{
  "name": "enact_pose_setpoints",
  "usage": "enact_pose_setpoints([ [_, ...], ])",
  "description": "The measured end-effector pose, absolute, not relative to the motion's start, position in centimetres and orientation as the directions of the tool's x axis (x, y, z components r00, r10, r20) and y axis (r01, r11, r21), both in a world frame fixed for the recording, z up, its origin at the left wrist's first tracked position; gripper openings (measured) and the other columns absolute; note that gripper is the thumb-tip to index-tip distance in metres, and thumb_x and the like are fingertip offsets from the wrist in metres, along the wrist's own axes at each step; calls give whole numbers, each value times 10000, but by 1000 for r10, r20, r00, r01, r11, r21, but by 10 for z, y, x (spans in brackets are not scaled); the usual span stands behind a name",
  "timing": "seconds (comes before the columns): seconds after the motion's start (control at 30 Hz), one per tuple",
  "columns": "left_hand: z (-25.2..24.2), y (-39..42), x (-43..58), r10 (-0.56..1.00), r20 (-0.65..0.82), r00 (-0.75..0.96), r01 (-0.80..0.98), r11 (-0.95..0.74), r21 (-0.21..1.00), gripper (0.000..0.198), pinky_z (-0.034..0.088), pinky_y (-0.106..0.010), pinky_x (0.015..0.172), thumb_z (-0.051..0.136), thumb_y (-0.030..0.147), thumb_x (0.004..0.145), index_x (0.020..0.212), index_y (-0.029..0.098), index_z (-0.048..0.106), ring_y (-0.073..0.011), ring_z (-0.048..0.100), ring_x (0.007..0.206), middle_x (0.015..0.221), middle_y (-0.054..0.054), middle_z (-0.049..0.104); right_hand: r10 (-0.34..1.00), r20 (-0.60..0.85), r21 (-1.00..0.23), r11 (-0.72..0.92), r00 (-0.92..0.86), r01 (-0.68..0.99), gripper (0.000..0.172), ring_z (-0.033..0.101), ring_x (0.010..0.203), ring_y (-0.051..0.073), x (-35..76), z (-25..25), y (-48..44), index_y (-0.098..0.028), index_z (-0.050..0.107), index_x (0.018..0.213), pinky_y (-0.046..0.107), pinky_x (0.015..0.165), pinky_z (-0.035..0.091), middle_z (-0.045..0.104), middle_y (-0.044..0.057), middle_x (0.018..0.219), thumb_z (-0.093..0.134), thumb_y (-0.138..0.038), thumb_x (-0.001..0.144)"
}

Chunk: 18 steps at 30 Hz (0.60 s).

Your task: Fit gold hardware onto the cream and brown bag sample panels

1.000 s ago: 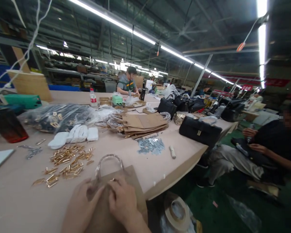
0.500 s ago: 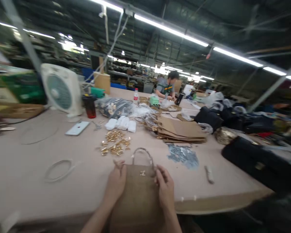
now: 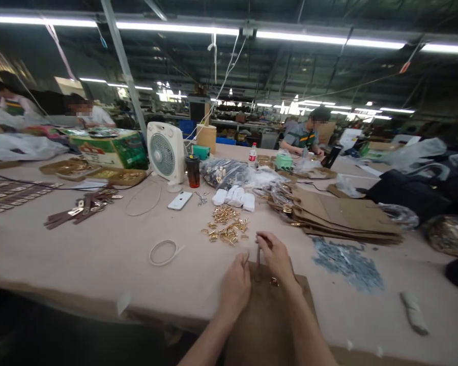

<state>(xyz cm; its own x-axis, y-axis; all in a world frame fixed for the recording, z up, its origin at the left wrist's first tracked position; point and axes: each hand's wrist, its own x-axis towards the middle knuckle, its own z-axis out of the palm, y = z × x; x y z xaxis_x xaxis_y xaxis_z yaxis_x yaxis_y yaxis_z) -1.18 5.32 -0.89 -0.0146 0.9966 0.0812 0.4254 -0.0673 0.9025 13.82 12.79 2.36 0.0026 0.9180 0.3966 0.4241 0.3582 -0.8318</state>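
Note:
A brown bag panel (image 3: 265, 320) with a small gold-coloured clasp (image 3: 274, 281) lies at the table's near edge, below both hands. My left hand (image 3: 236, 284) is closed at its upper left corner, thumb up, fingers curled round the edge. Over the panel's top reaches my right hand (image 3: 275, 254), its fingers pinching the bag's handle (image 3: 258, 262). The forearm covers part of the panel's right side. Just beyond the hands lies a loose heap of gold-coloured metal fittings (image 3: 229, 231).
Brown panels (image 3: 343, 213) are stacked at right, near grey-blue small pieces (image 3: 347, 264). A white ring of cord or tape (image 3: 163, 253), a phone (image 3: 180, 200), a dark tumbler (image 3: 193, 173) and a fan (image 3: 165, 152) are on the left. A co-worker (image 3: 303, 134) sits across the table.
The view has swung left, so the table's things appear further right. My right hand has moved from the panel's right edge across its top to the handle. My left hand stays at the left edge.

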Motion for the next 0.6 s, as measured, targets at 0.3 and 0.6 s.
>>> enact_pose_setpoints([
  [0.3,-12,60,-18,998,50,-24,354,-39,935,437,399,-432,1070,349,422,1036,1305,162,575,-354,609,1255,1317,-213,670,944,234,-382,308,-231,872,123,714,876,169,105,10,184,-246,803,926,237,768,483,769,54,991,683,-219,926],
  [0.6,-14,62,-15,994,110,-27,401,-90,912,397,433,-420,1084,366,343,1043,1323,173,590,-314,633,1238,1317,-166,688,961,232,-453,243,-150,858,219,655,994,195,108,21,175,-228,726,1172,281,872,476,667,95,1164,565,-247,1025],
])
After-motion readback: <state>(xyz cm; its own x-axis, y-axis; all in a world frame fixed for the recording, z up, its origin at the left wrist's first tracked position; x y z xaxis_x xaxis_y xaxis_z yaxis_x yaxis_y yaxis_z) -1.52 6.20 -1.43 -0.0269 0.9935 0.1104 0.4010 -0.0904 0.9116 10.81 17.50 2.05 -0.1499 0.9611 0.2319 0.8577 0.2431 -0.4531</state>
